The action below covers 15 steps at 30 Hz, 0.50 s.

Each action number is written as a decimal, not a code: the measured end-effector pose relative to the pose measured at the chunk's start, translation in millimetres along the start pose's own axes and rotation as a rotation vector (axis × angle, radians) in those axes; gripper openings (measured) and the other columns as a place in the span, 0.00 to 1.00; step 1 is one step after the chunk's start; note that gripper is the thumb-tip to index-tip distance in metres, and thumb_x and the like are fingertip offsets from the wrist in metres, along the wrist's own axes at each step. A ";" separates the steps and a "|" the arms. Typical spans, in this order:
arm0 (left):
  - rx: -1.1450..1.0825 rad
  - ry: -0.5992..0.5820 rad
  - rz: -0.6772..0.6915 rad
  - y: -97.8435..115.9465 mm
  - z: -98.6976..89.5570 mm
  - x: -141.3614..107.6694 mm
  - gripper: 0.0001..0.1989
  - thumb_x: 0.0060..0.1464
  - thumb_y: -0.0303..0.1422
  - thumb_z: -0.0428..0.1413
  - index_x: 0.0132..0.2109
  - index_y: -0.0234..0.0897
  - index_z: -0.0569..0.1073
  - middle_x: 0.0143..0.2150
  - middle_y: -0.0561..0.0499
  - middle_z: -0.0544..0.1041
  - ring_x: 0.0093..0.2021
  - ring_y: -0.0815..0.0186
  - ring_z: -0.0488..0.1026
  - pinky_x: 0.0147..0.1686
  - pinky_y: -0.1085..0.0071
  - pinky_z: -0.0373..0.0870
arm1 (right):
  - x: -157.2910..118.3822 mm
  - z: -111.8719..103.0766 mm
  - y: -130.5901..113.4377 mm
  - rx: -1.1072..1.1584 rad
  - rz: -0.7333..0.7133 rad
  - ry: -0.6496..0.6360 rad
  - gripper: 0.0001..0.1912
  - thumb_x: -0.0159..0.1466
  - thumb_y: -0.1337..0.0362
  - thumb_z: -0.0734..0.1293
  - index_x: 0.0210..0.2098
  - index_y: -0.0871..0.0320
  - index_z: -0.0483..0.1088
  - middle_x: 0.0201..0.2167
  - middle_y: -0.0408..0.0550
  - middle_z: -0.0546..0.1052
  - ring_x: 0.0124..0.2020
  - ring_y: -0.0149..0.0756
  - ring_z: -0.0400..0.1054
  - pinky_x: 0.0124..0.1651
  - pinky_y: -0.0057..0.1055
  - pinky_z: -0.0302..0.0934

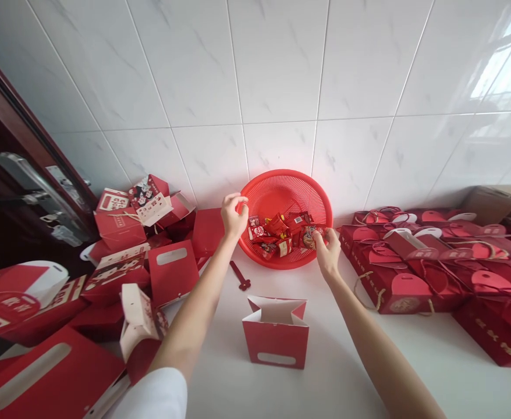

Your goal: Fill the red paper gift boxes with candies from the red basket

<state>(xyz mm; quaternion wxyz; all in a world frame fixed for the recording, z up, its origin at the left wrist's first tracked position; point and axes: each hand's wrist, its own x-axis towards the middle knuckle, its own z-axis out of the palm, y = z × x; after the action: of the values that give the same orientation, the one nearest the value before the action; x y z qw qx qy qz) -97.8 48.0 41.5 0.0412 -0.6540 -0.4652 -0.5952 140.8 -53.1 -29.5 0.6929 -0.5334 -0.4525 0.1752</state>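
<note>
White marbled tiles (277, 70) back your pale worktop (334, 384), where a red basket (277, 195) stands behind an upright, open-topped red box (276, 344). Your left hand (234, 216), its fingers half-curled and apparently bare, hovers by the rim; your right hand (329, 251) nearly closes its fingers at a patterned packet (308, 238) inside, grip unclear.
</note>
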 end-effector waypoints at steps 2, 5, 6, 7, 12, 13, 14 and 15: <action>-0.056 -0.069 0.088 2.8 2.0 -11.5 0.09 0.53 0.22 0.53 0.36 0.39 0.76 0.44 0.48 0.78 0.51 0.59 0.75 0.56 0.61 0.71 | -1.0 0.3 -4.1 0.092 0.014 0.041 0.14 0.59 0.53 0.66 0.27 0.55 0.62 0.26 0.40 0.66 0.30 0.33 0.58 0.35 0.29 0.55; -0.180 -0.191 0.096 6.7 8.8 -27.7 0.09 0.52 0.22 0.53 0.35 0.38 0.77 0.42 0.47 0.79 0.47 0.59 0.77 0.51 0.61 0.74 | 0.2 2.5 -7.3 0.337 0.119 0.038 0.16 0.55 0.52 0.70 0.26 0.56 0.63 0.24 0.39 0.67 0.28 0.30 0.59 0.33 0.28 0.57; -0.221 -0.239 0.070 8.1 11.6 -32.5 0.09 0.52 0.22 0.53 0.35 0.37 0.77 0.42 0.47 0.80 0.45 0.60 0.77 0.50 0.62 0.74 | 1.2 3.4 -7.5 0.425 0.182 0.031 0.17 0.53 0.51 0.72 0.26 0.56 0.64 0.24 0.39 0.68 0.28 0.30 0.60 0.33 0.28 0.58; -0.257 -0.281 0.040 9.8 14.5 -37.1 0.09 0.52 0.23 0.53 0.35 0.37 0.77 0.41 0.46 0.80 0.44 0.60 0.77 0.48 0.62 0.75 | 2.3 4.2 -7.5 0.508 0.252 0.019 0.18 0.51 0.51 0.73 0.26 0.56 0.65 0.25 0.39 0.70 0.28 0.31 0.62 0.33 0.29 0.60; -0.358 -0.453 -0.031 27.1 24.5 -58.7 0.09 0.57 0.34 0.58 0.42 0.36 0.79 0.41 0.46 0.82 0.40 0.61 0.80 0.42 0.66 0.77 | 4.1 6.9 -9.0 0.719 0.472 -0.107 0.19 0.45 0.54 0.79 0.28 0.55 0.70 0.31 0.43 0.77 0.33 0.36 0.71 0.34 0.32 0.68; -0.399 -0.518 -0.063 32.6 25.4 -62.9 0.12 0.57 0.37 0.60 0.44 0.36 0.79 0.41 0.45 0.83 0.39 0.61 0.80 0.41 0.66 0.77 | 3.1 7.5 -10.1 0.722 0.474 -0.134 0.19 0.45 0.53 0.79 0.29 0.55 0.71 0.32 0.43 0.78 0.33 0.36 0.72 0.34 0.32 0.68; -0.449 -0.591 -0.104 38.6 26.1 -67.0 0.15 0.56 0.41 0.61 0.46 0.35 0.79 0.41 0.45 0.83 0.40 0.60 0.80 0.40 0.67 0.77 | 1.7 8.1 -11.4 0.713 0.467 -0.160 0.20 0.45 0.53 0.80 0.30 0.55 0.72 0.33 0.44 0.78 0.34 0.36 0.72 0.34 0.31 0.68; -0.504 -0.666 -0.147 44.6 26.5 -70.8 0.18 0.56 0.43 0.61 0.48 0.35 0.79 0.41 0.45 0.83 0.41 0.59 0.80 0.41 0.67 0.77 | -0.1 8.7 -13.0 0.698 0.456 -0.188 0.20 0.46 0.52 0.80 0.31 0.55 0.73 0.34 0.44 0.79 0.34 0.36 0.72 0.33 0.30 0.68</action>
<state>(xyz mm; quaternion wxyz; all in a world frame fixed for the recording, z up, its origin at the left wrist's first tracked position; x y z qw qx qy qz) -38.8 -0.6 -1.7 -0.3153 -0.7653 -0.3383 -0.4478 130.6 -53.0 -17.6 0.7313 -0.3348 -0.2975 0.5144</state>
